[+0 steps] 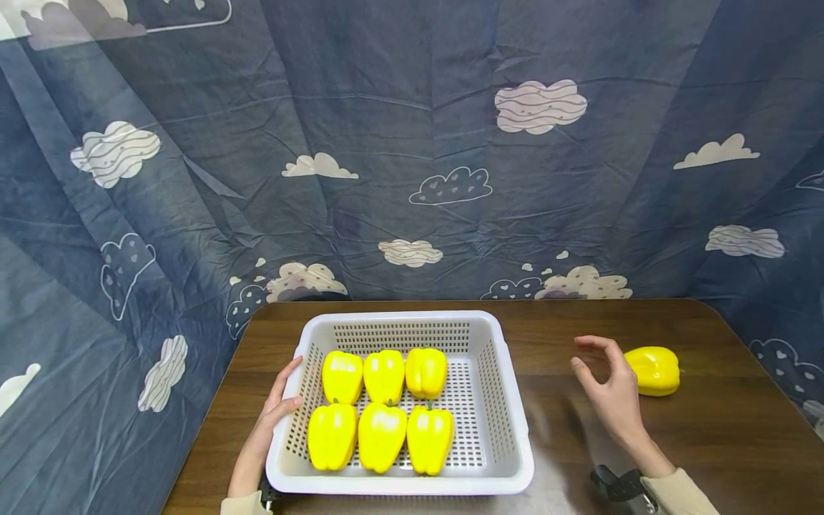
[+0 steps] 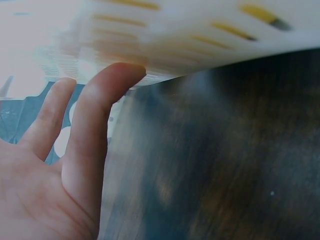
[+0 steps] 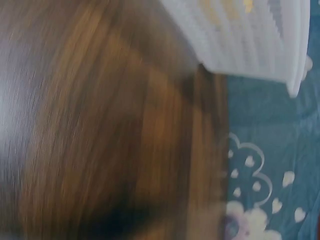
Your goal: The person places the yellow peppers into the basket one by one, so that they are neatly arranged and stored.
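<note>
A white plastic basket (image 1: 511,400) with slotted walls stands on the table. Inside it several yellow bell peppers (image 1: 382,438) lie in two rows towards the left. Against the basket's left side rests my left hand (image 1: 269,415); in the left wrist view its thumb (image 2: 90,130) touches the outer wall. Over the table to the right of the basket is my right hand (image 1: 611,393), holding nothing, its thumb and fingers apart. Just beyond that hand a single yellow bell pepper (image 1: 655,372) lies on its side, partly hidden by the hand. The right wrist view shows no part of the hand.
The brown wooden table (image 1: 547,322) has rounded far corners. Behind and beside it hangs a dark blue cloth (image 1: 386,107) printed with clouds. A black strap (image 1: 621,486) is around the right wrist.
</note>
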The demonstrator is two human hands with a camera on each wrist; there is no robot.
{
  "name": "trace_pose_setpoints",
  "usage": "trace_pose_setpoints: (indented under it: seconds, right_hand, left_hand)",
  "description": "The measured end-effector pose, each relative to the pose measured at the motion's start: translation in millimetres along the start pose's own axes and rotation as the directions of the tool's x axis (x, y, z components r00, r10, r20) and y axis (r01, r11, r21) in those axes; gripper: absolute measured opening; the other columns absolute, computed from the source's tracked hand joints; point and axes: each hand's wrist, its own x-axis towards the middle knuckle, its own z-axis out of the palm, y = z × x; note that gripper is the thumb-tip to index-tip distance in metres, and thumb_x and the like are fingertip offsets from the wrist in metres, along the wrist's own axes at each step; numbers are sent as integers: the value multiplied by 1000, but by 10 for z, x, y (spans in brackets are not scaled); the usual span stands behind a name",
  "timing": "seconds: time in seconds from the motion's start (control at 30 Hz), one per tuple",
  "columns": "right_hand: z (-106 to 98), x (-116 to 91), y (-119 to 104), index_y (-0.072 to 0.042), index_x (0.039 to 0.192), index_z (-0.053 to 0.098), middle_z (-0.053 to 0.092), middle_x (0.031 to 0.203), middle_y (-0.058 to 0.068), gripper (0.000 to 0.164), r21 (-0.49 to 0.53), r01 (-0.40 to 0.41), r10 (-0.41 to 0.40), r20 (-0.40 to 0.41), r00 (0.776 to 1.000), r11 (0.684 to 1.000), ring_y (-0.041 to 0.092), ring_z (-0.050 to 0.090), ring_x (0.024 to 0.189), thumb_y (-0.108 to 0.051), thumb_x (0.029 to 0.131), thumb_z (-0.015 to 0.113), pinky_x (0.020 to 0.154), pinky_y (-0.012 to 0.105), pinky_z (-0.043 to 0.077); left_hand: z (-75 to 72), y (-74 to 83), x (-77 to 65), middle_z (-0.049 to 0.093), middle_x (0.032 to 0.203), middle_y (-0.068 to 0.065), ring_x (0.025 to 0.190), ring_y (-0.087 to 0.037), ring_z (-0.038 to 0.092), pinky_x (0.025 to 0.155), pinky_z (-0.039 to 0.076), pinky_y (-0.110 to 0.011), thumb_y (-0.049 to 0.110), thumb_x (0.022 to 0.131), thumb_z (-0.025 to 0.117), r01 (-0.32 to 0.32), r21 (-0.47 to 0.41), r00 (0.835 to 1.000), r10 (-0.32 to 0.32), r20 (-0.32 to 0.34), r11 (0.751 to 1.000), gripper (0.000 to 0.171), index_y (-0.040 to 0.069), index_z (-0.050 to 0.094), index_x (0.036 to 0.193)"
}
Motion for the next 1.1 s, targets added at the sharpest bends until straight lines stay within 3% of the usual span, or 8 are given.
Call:
trace_pose_setpoints:
  seconds: [0.17, 0.5, 0.7, 0.87, 1.0, 1.1]
  right_hand:
    - [-101, 25, 126, 3, 117, 58, 60, 109, 5, 37, -20, -12, 11, -46, 999, 1000, 1, 53, 95, 10, 81, 66, 83, 12, 37]
    - [-253, 48, 364, 3, 120, 56, 54, 112, 8, 45, -115, -66, 52, -115, 992, 991, -2, 41, 101, 5, 77, 70, 87, 15, 31]
    - [-347, 40, 466, 0, 123, 55, 50, 116, 14, 52, -192, -118, 92, -138, 986, 974, 17, 39, 106, -2, 75, 74, 87, 20, 25]
    - [-426, 27, 588, 0, 127, 53, 48, 120, 21, 61, -258, -135, 97, -155, 983, 956, 32, 35, 109, -6, 71, 78, 85, 35, 23]
    - [-475, 3, 672, -2, 131, 49, 44, 122, 26, 68, -301, -164, 116, -169, 979, 940, 40, 32, 114, -10, 71, 79, 88, 51, 20]
    - [-500, -17, 728, -2, 132, 47, 42, 124, 27, 70, -325, -180, 123, -189, 974, 928, 43, 29, 116, -14, 70, 78, 90, 57, 18]
  left_hand:
    - [-2, 1, 0, 3, 156, -22, 132, -51, 19, 95, 33, -55, 7, 91, 35, -1, -8, 1000, 1, 6, 1000, 63, 16, 16, 150]
    - [-11, -4, 2, 3, 156, -22, 134, -50, 17, 96, 34, -51, 7, 92, 35, -6, -8, 1000, 6, 22, 1000, 64, 17, 15, 151]
    - [-2, 3, 4, 3, 156, -22, 134, -50, 17, 95, 35, -47, 6, 90, 35, -2, -15, 1000, 2, 18, 1000, 65, 17, 15, 151]
    - [4, 4, 11, 3, 156, -23, 134, -50, 17, 96, 34, -48, 5, 89, 35, 1, -33, 1000, 0, 15, 999, 67, 15, 14, 151]
    - [4, 6, 7, 4, 156, -23, 133, -50, 18, 95, 35, -47, 5, 89, 35, 0, -28, 1000, 0, 14, 1000, 66, 17, 15, 151]
    - [3, 7, 3, 3, 156, -22, 133, -50, 17, 95, 35, -46, 6, 90, 36, -2, -20, 1000, 3, 16, 1000, 65, 18, 16, 151]
